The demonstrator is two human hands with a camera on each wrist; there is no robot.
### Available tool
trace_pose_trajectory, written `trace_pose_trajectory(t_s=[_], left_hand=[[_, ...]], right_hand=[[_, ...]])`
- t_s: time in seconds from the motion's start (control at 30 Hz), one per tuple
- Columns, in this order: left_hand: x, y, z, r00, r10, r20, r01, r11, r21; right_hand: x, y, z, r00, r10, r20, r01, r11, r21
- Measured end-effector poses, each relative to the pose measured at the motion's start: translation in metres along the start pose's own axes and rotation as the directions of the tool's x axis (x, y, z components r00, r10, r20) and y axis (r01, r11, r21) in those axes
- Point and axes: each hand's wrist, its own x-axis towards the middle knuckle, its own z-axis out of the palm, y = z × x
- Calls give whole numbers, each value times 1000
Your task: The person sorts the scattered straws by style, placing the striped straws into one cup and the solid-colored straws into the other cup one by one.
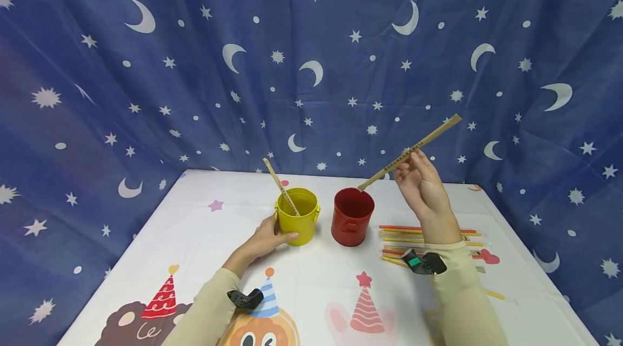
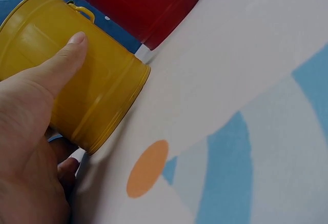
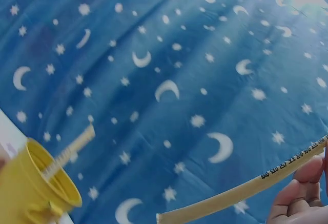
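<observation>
At the left of the table, the left hand (image 1: pixel 265 239) is wrapped round the side of the yellow bucket (image 1: pixel 297 215), thumb (image 2: pixel 60 65) laid flat along its wall and the other fingers curled behind it, so the bucket is gripped where it stands upright on the white printed tablecloth (image 1: pixel 311 281). One tan straw (image 1: pixel 280 186) stands tilted inside that bucket, its upper end leaning back and to the left over the rim; the right wrist view shows the same straw poking out of the yellow rim. Just to the right, close beside but apart from the yellow one, stands the red bucket (image 1: pixel 352 216), also upright with its mouth open. Above and right of it, the right hand (image 1: pixel 424 186) is raised off the table and pinches a second tan straw with printed lettering (image 1: pixel 411 151) between its fingertips (image 3: pixel 302 175); this straw slants, its lower end hanging over the red bucket's mouth and its upper end pointing up to the right. Below that hand, a pile of coloured straws (image 1: pixel 404 240) lies flat on the cloth to the right of the red bucket, partly hidden by the forearm. A blue curtain with moons and stars (image 1: pixel 311 65) hangs behind everything
</observation>
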Motion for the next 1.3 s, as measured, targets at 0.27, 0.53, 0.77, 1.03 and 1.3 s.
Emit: trace_pose_trajectory(t_s=[0.27, 0.53, 0.77, 1.03, 1.3], left_hand=[[-1, 0, 1, 1000, -13, -6, 13, 1000, 23], [-1, -1, 0, 1000, 2, -2, -2, 1000, 18], [0, -1, 0, 1000, 8, 0, -8, 1000, 21], [0, -1, 0, 1000, -1, -7, 1, 1000, 16], [0, 0, -1, 1000, -20, -6, 21, 999, 26]], right_hand=[[15, 24, 45, 996, 83, 14, -82, 994, -71], [29, 58, 67, 983, 182, -18, -182, 970, -160], [39, 86, 67, 957, 280, -75, -289, 935, -206], [47, 111, 59, 919, 360, -160, -393, 865, -313], [50, 128, 53, 877, 435, -207, -481, 791, -379]])
